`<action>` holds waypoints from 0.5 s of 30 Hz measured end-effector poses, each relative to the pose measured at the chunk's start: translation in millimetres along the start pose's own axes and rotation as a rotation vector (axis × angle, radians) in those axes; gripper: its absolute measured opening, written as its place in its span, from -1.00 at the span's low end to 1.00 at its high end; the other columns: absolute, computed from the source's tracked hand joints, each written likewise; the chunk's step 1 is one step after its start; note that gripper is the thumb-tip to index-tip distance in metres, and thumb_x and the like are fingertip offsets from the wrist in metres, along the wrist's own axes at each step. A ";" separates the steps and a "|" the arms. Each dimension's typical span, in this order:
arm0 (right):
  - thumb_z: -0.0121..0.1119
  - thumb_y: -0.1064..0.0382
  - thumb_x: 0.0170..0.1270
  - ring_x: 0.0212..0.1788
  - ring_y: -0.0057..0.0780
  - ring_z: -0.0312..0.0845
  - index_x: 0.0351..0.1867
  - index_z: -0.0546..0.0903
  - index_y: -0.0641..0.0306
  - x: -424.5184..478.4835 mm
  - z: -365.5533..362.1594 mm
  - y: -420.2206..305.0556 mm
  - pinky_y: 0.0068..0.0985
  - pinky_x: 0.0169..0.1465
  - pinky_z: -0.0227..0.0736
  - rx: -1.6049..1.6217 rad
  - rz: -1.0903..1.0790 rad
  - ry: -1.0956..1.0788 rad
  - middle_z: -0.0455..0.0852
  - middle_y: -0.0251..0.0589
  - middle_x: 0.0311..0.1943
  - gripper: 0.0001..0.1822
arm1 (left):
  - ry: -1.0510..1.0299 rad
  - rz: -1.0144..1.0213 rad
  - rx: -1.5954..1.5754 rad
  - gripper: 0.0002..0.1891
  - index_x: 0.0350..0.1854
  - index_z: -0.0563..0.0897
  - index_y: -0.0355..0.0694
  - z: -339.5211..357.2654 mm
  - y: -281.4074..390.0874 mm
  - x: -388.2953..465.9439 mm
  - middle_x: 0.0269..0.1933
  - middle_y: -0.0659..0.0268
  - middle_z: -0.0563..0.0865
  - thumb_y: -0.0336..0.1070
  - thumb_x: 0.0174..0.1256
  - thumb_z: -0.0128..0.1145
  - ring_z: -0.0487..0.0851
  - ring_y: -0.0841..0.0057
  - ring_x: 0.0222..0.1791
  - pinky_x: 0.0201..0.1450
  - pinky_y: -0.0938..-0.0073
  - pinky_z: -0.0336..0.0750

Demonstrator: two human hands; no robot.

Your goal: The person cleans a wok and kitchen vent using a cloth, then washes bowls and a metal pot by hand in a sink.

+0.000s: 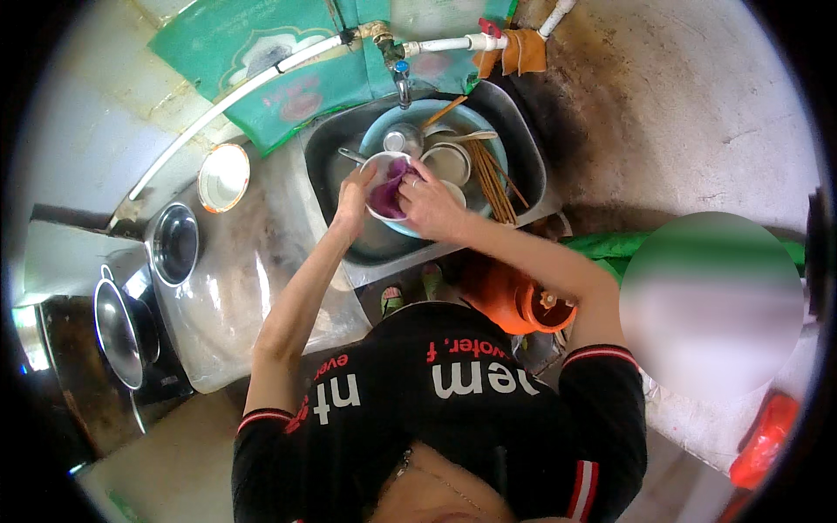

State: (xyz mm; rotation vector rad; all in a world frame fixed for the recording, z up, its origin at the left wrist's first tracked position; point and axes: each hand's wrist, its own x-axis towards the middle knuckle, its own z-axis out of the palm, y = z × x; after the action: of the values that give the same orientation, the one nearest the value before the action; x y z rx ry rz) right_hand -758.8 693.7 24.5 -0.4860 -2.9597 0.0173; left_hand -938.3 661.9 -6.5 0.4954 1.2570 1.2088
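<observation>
My left hand (353, 201) grips the side of a white bowl (377, 165), tilted above a light-blue basin (500, 140). Inside the bowl my right hand (428, 204) presses a purple cloth (387, 197) against the wall; a ring is on one finger. The basin sits in a metal sink (533, 144). In it are a metal cup (400, 140), bowls (447, 163), a pale spoon (476, 136) and a bundle of wooden chopsticks (490, 180). A metal handle (352, 155) sticks out past the bowl's left rim; its other end is hidden.
A tap (403, 88) hangs over the basin's far edge. On the left counter (261, 274) stand a white orange-rimmed basin (224, 178) and a metal bowl (176, 244); a wok (119, 330) is beyond. An orange gas cylinder (500, 294) stands below, right of my feet.
</observation>
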 end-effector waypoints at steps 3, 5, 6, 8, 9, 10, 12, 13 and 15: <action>0.27 0.25 -0.09 -0.20 -0.10 0.53 -0.40 0.59 0.35 23.8 7.9 -42.6 -0.15 0.06 0.34 0.619 0.393 0.304 0.59 -0.03 -0.38 -0.76 | 0.034 0.113 0.061 -0.62 -0.01 0.58 -0.27 1.2 -9.0 3.0 -0.07 0.29 0.63 -0.07 0.35 -0.01 0.55 0.52 -0.06 0.05 0.44 0.40; 0.23 0.32 -0.15 -0.32 0.08 0.51 -0.38 0.50 0.41 39.9 7.8 -45.2 -0.17 -0.25 0.39 1.113 0.652 0.245 0.58 0.05 -0.39 -0.73 | 0.042 0.075 -0.116 -0.64 -0.05 0.59 -0.26 0.6 -9.9 4.3 -0.14 0.28 0.64 -0.08 0.34 -0.01 0.55 0.54 -0.15 -0.03 0.49 0.39; 0.22 0.33 -0.17 -0.30 0.09 0.52 -0.39 0.51 0.39 38.6 5.1 -46.1 -0.15 -0.23 0.39 1.067 0.567 0.284 0.59 0.08 -0.39 -0.74 | 0.053 0.104 -0.065 -0.64 -0.06 0.60 -0.26 -2.1 -5.1 4.5 -0.15 0.28 0.64 -0.07 0.34 -0.01 0.55 0.54 -0.16 -0.04 0.51 0.39; 0.20 0.36 -0.21 -0.26 0.13 0.52 -0.41 0.51 0.36 26.9 -4.9 -42.9 -0.11 -0.19 0.39 0.965 0.401 0.363 0.61 0.14 -0.37 -0.76 | 0.068 0.163 0.039 -0.65 -0.07 0.60 -0.25 -5.5 11.4 3.0 -0.17 0.28 0.65 -0.07 0.33 0.00 0.56 0.55 -0.17 -0.07 0.53 0.40; 0.18 0.36 -0.20 -0.05 0.05 0.51 -0.28 0.58 0.38 14.2 -4.9 -33.4 -0.13 0.08 0.35 0.641 0.318 0.139 0.61 0.13 -0.21 -0.67 | 0.066 0.143 0.200 -0.66 -0.06 0.61 -0.24 -9.7 15.4 -0.6 -0.16 0.30 0.66 -0.08 0.33 0.01 0.56 0.56 -0.16 -0.07 0.53 0.40; 0.16 0.36 -0.20 0.04 0.04 0.45 -0.22 0.58 0.41 8.2 2.1 -23.7 -0.12 0.17 0.26 0.444 0.219 0.137 0.59 0.14 -0.14 -0.62 | 0.056 0.108 0.230 -0.66 -0.05 0.61 -0.24 -9.1 18.2 -5.7 -0.17 0.31 0.65 -0.09 0.34 0.00 0.56 0.57 -0.16 -0.07 0.54 0.40; 0.14 0.38 -0.19 0.22 0.02 0.33 -0.09 0.57 0.46 5.8 4.8 -4.6 -0.11 0.36 0.07 0.032 0.011 0.128 0.54 0.14 0.01 -0.51 | 0.035 0.056 0.273 -0.67 -0.05 0.61 -0.24 1.3 23.8 -14.3 -0.18 0.33 0.65 -0.11 0.34 0.00 0.56 0.58 -0.17 -0.08 0.55 0.40; 0.10 0.41 -0.17 0.35 0.08 0.12 0.06 0.48 0.57 9.2 8.5 -7.0 -0.06 0.45 -0.19 0.108 0.056 0.166 0.42 0.16 0.15 -0.40 | 0.011 0.052 0.113 -0.66 -0.05 0.62 -0.24 4.6 19.6 -16.1 -0.18 0.33 0.65 -0.09 0.35 0.01 0.55 0.57 -0.18 -0.06 0.52 0.39; 0.11 0.43 -0.18 0.31 0.05 0.19 0.06 0.45 0.56 28.1 13.0 -23.5 -0.10 0.43 -0.10 0.307 0.107 0.254 0.41 0.16 0.17 -0.40 | 0.036 0.094 0.112 -0.65 -0.04 0.63 -0.24 1.8 15.3 -7.0 -0.18 0.33 0.65 -0.09 0.35 0.01 0.56 0.56 -0.18 -0.06 0.51 0.40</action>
State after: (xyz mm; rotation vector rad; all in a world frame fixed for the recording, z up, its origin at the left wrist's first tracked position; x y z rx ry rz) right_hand -794.5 680.6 16.3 -0.5553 -2.6160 0.3855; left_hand -942.0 661.7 10.0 0.6225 1.3501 1.2349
